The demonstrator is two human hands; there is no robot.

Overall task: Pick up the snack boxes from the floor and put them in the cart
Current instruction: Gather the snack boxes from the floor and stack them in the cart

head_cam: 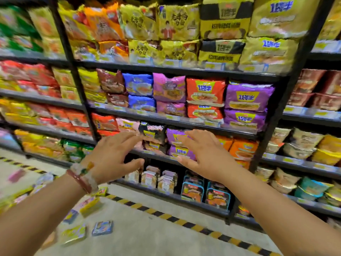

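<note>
Left hand (110, 156): centre of the frame, raised before the shelves (177, 122), fingers (129, 139) spread and straight, holding nothing; bracelets (83, 178) on the wrist.
Right hand (204, 156): centre right, level with the left, fingers spread, holding nothing.
Snack boxes (102, 227): scattered flat on the floor (147, 235) at lower left; blue one near the middle bottom, yellow ones (73, 235) beside and above it, others blurred at the left edge.
Striped floor tape (166, 215): yellow and black, running along the foot of the shelves.
Noodle packets (204, 93): stacked in rows on the shelves, upper frame.
</note>
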